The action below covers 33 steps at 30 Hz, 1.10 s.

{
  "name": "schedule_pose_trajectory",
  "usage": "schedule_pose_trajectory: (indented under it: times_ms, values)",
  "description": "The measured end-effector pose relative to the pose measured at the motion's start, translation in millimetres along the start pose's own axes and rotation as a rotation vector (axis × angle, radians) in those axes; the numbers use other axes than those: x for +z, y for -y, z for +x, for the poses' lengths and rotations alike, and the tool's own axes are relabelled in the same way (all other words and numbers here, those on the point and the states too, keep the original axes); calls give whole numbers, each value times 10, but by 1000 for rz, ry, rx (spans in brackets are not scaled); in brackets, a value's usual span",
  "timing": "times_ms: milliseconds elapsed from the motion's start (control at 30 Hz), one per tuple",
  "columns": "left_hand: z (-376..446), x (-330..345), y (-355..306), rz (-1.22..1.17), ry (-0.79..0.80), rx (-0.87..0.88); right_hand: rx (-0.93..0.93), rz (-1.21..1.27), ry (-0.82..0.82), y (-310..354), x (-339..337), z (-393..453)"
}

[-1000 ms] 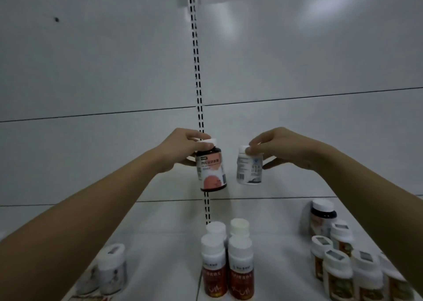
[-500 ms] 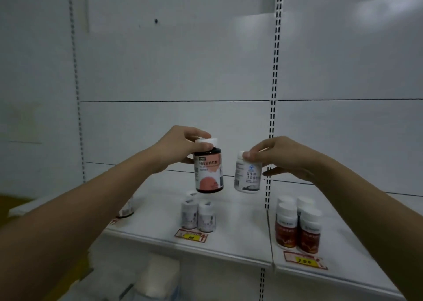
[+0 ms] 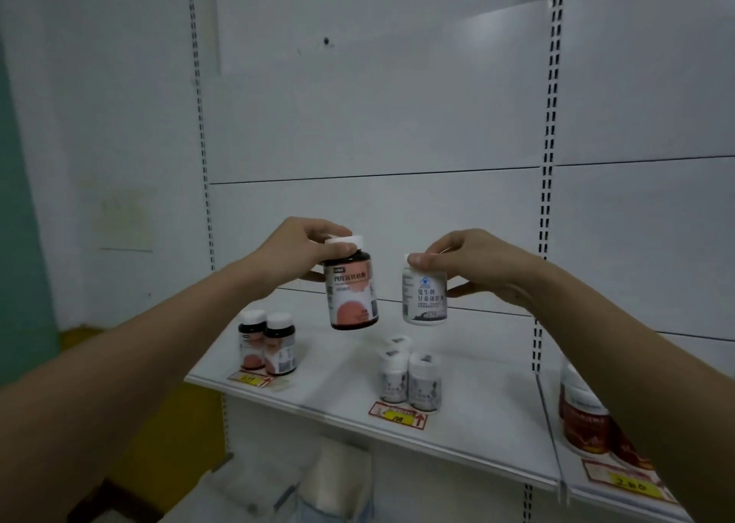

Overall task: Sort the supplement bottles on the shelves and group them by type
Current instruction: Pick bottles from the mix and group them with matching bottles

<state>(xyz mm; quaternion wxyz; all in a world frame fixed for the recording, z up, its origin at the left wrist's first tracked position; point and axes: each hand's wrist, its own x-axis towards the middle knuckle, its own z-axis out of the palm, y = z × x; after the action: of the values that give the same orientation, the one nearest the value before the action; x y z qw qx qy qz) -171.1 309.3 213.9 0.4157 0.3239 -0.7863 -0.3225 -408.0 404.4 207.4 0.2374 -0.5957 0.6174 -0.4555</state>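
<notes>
The left hand (image 3: pixel 294 254) pinches a dark bottle (image 3: pixel 352 290) by its cap, the right hand (image 3: pixel 473 262) a white bottle (image 3: pixel 424 292), both hanging above the shelf (image 3: pixel 342 383), probably headed for matching groups below.

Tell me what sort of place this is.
Probably a shop or pharmacy aisle, or a mock-up of one. A white metal shelf hangs on slotted wall uprights, yellow-and-red price tags line its front edge, and small white supplement bottles stand grouped by kind.
</notes>
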Motion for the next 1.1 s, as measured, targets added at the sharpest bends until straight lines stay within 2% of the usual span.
schedule_pose_trajectory:
  times_ms: [167, 333, 567, 833, 1100]
  values:
    - [115, -187, 231, 28, -83, -9, 12, 93, -9, -143, 417, 394]
    - [407, -520, 629, 20, -140, -11, 35, 74, -8, -141, 731, 822]
    - [1068, -919, 1573, -62, -168, -24, 77, 10, -76, -220, 1323, 1402]
    - [1801, -1276, 2659, -144, -48, -58, 234, -52, -219, -276, 1993, 2157]
    - [2141, -1179, 3339, -42, 228, -145, 351, -166, -253, -355, 2365, 2438]
